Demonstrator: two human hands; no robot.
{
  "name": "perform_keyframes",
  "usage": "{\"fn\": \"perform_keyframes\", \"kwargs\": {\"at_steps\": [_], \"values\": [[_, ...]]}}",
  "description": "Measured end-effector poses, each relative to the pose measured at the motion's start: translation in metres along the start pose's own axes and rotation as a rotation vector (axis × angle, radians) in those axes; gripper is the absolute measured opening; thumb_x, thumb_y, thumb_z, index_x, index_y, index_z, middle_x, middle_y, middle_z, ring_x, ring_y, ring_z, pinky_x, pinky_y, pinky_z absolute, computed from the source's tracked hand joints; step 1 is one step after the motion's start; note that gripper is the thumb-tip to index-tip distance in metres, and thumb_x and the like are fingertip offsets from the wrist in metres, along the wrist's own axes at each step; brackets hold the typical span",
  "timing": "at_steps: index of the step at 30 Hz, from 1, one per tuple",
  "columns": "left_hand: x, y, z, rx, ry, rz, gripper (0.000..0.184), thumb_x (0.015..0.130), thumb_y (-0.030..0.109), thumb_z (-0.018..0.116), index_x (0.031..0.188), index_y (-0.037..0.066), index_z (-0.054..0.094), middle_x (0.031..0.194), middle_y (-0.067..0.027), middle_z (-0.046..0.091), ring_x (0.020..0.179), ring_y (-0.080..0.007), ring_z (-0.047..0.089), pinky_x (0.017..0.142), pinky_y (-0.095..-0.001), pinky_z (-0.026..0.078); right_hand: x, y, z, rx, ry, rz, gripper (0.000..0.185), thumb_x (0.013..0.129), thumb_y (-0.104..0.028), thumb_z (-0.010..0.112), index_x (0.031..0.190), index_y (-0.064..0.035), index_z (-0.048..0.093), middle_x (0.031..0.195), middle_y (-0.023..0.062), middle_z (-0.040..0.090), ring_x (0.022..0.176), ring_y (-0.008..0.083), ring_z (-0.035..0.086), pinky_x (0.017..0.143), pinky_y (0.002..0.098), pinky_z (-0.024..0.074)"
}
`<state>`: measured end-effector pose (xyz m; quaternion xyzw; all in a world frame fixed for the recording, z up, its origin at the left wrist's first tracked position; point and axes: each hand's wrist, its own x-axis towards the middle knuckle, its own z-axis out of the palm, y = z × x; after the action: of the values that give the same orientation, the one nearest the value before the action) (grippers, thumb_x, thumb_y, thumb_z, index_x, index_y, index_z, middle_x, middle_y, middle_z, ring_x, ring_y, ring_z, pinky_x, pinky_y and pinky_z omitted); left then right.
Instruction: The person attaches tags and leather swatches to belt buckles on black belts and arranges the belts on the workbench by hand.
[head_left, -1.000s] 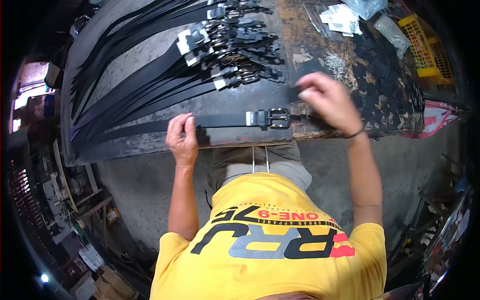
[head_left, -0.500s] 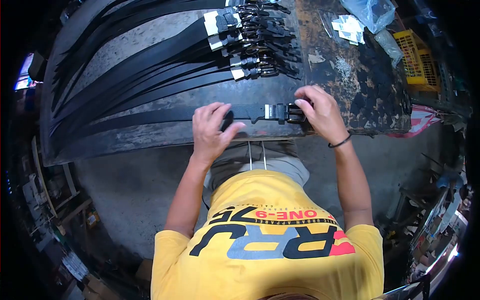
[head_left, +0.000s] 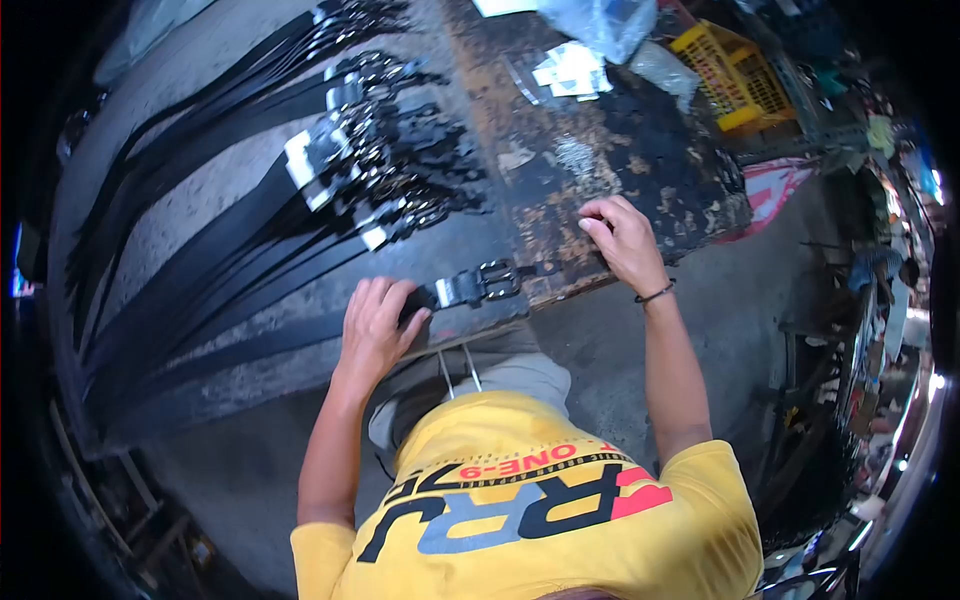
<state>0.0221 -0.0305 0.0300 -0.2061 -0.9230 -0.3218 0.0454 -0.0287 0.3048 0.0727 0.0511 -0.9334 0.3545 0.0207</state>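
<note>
Scuffed worktop (head_left: 555, 240), 1 black belt (head_left: 310, 330) along its 6 o'clock edge
Probably light, floppy; I'd grab beside the buckle (head_left: 497, 280). Left hand (head_left: 378, 320) covers the belt, right hand (head_left: 625, 238) curled at buckle's 2 o'clock, can't tell if fingers grip.

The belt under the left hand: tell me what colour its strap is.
Black; the strap shows best in the head view.
</note>
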Motion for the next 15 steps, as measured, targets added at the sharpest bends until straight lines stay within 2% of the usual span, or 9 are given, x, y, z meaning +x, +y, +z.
{"fn": "perform_keyframes", "kwargs": {"at_steps": [3,7,9,10,13,14,15], "values": [[-0.003,-0.001,0.003,0.004,0.019,-0.029,0.024,0.072,0.007,0.074,0.091,0.003,0.061,0.082,-0.014,0.054,0.079,-0.0326,0.052,0.071,-0.0375,0.044,0.022,0.025,-0.01,-0.074,0.079,-0.064,0.015,0.084,-0.01,0.061,0.094,-0.0009,0.064,0.091,0.0142,0.062,0.082,0.031,0.061,0.075,0.037,0.0478],[-0.006,0.003,0.0,-0.046,0.143,-0.066,0.018,0.076,0.005,0.07,0.092,0.002,0.061,0.079,-0.0116,0.055,0.074,-0.0297,0.052,0.067,-0.0357,0.044,0.061,0.062,-0.016,-0.104,0.13,0.02,0.014,0.082,-0.01,0.06,0.091,-0.0009,0.065,0.09,0.016,0.062,0.085,0.0334,0.061,0.077,0.0383,0.048],[-0.009,0.009,-0.001,-0.303,0.292,-0.313,0.011,0.082,0.004,0.065,0.091,0.001,0.06,0.079,-0.0098,0.054,0.071,-0.0235,0.052,0.063,-0.0323,0.043,0.089,0.078,-0.018,-0.108,0.177,-0.009,0.013,0.082,-0.01,0.06,0.091,-0.0025,0.066,0.09,0.0163,0.062,0.087,0.0338,0.061,0.078,0.0396,0.048],[-0.011,0.01,-0.001,-0.327,0.315,-0.339,0.006,0.085,0.003,0.061,0.09,0.0,0.06,0.081,-0.0087,0.055,0.07,-0.0185,0.052,0.062,-0.0294,0.043,0.104,0.083,-0.02,-0.135,0.202,-0.013,0.013,0.082,-0.011,0.06,0.091,-0.0038,0.066,0.09,0.0165,0.062,0.088,0.0341,0.061,0.079,0.0404,0.0479],[-0.019,0.012,0.009,-0.361,0.409,-0.369,0.006,0.084,0.002,0.061,0.09,0.0,0.06,0.085,-0.0096,0.055,0.07,-0.018,0.052,0.062,-0.0289,0.042,0.149,0.092,-0.017,-0.189,0.234,-0.009,0.015,0.083,-0.012,0.059,0.094,-0.0069,0.068,0.094,0.0166,0.062,0.092,0.0346,0.061,0.082,0.0423,0.0476],[-0.024,0.011,0.011,-0.358,0.368,-0.375,0.007,0.088,0.001,0.058,0.094,0.0,0.059,0.094,-0.0105,0.057,0.074,-0.0151,0.056,0.065,-0.0258,0.046,0.164,0.095,-0.015,-0.214,0.234,0.0,0.017,0.084,-0.012,0.058,0.096,-0.0087,0.068,0.097,0.0165,0.062,0.094,0.0349,0.06,0.084,0.0432,0.0474],[-0.024,0.012,0.013,-0.353,0.372,-0.372,0.007,0.088,0.001,0.058,0.094,0.0,0.059,0.094,-0.0105,0.057,0.074,-0.0151,0.056,0.065,-0.0258,0.046,0.18,0.101,-0.011,-0.21,0.237,-0.004,0.017,0.084,-0.012,0.058,0.096,-0.0087,0.068,0.097,0.0165,0.062,0.094,0.0349,0.06,0.084,0.0432,0.0474]]}}
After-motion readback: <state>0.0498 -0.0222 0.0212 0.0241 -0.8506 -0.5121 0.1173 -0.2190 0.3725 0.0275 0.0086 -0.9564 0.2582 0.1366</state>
